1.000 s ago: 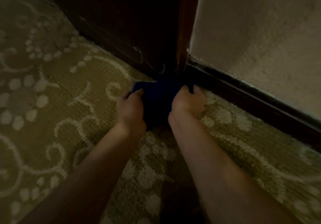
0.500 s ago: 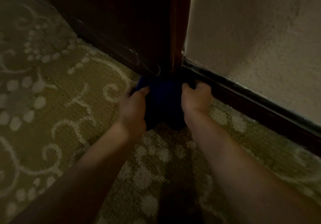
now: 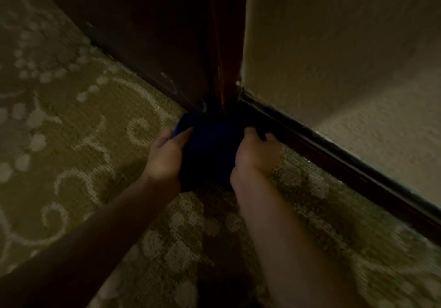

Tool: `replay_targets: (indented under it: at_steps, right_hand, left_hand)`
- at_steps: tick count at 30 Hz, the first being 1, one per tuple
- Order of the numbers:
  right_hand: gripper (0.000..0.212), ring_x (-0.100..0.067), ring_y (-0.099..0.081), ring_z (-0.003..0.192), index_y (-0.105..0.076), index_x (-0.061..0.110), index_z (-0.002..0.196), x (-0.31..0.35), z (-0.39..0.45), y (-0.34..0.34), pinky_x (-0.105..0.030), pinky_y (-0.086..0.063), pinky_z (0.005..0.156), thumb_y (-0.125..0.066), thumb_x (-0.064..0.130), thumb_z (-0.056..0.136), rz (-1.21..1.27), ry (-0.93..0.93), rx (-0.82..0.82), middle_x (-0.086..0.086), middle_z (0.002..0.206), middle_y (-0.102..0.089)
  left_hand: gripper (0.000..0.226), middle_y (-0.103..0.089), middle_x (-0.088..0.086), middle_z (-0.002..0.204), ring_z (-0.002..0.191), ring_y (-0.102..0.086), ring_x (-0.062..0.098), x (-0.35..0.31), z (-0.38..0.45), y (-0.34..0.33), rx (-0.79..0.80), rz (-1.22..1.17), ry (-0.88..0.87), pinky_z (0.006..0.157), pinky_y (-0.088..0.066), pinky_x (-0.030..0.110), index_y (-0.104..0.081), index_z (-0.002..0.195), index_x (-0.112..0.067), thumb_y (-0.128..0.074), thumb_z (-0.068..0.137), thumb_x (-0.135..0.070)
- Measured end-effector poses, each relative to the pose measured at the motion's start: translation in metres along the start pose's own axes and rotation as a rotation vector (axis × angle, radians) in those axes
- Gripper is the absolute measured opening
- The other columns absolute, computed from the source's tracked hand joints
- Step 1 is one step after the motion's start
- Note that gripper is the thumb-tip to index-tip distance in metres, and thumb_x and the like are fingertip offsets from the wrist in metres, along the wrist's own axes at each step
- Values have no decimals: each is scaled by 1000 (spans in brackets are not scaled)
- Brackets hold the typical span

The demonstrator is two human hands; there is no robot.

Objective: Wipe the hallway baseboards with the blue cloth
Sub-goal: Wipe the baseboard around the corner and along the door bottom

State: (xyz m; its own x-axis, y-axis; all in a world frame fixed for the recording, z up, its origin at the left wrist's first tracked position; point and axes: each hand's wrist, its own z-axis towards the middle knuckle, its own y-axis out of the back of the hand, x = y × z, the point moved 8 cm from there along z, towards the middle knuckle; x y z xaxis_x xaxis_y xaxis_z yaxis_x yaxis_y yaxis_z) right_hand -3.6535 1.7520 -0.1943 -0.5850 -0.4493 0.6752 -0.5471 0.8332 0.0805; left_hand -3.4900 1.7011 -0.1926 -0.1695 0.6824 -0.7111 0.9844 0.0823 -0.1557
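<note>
- The carpet (image 3: 71, 140) with the pale swirl pattern covers the floor; at its far edge stands a dark wooden door (image 3: 148, 33), and nothing on this side takes part in the work.
- The left hand (image 3: 164, 157) holds the left edge of the blue cloth (image 3: 210, 150); its grip is a pinch, with the thumb on top of the fabric and the fingers hidden under it.
- The blue cloth is bunched between the two hands and lies on the carpet, in the corner where the door frame (image 3: 226, 45) meets the floor; its far edge seems to touch the foot of the frame, but the shadow there is too deep to be sure.
- The right hand (image 3: 256, 155) grips the right edge of the cloth with curled fingers, and its fingertips are just beside the near end of the baseboard (image 3: 334, 162).
- The baseboard is a dark strip under the pale wall (image 3: 334, 57). Its long axis runs from the corner away to the right and toward the near right edge of the carpet.
- My judgement: the wiping starts from this corner, and the unwiped length lies all to the right of the cloth, so the stroke must follow that diagonal line.
- The right hand is the nearer one to the baseboard and can lead the stroke; the left hand is on the door side and would need to follow or let go.
</note>
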Motion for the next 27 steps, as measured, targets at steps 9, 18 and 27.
replay_targets:
  at_steps: [9, 18, 27]
  right_hand:
    - [55, -23, -53, 117, -44, 31, 142, -24, -27, 20, -41, -47, 98, -66, 38, 92, 91, -154, 221, -1, 142, -49]
    - [18, -18, -61, 104, -60, 33, 114, -50, -38, 17, -45, -50, 98, -53, 38, 98, -18, -62, 118, 6, 116, -63]
    - [13, -23, -71, 94, -68, 24, 103, -39, -56, 9, -51, -55, 92, -59, 32, 98, 81, 48, -27, -1, 103, -73]
  left_hand:
    - [39, -65, 9, 131, 117, -64, 31, 2, 12, 3, 85, 145, 61, 99, -49, 54, -63, 129, -21, -63, 93, -35]
    - [29, -70, 6, 119, 104, -70, 27, 4, 20, 8, 163, 183, 110, 78, -58, 42, -66, 121, -23, -56, 96, -35]
    - [36, -67, 10, 124, 102, -68, 28, -1, 26, 13, 237, 175, 218, 71, -57, 37, -62, 128, -21, -62, 94, -31]
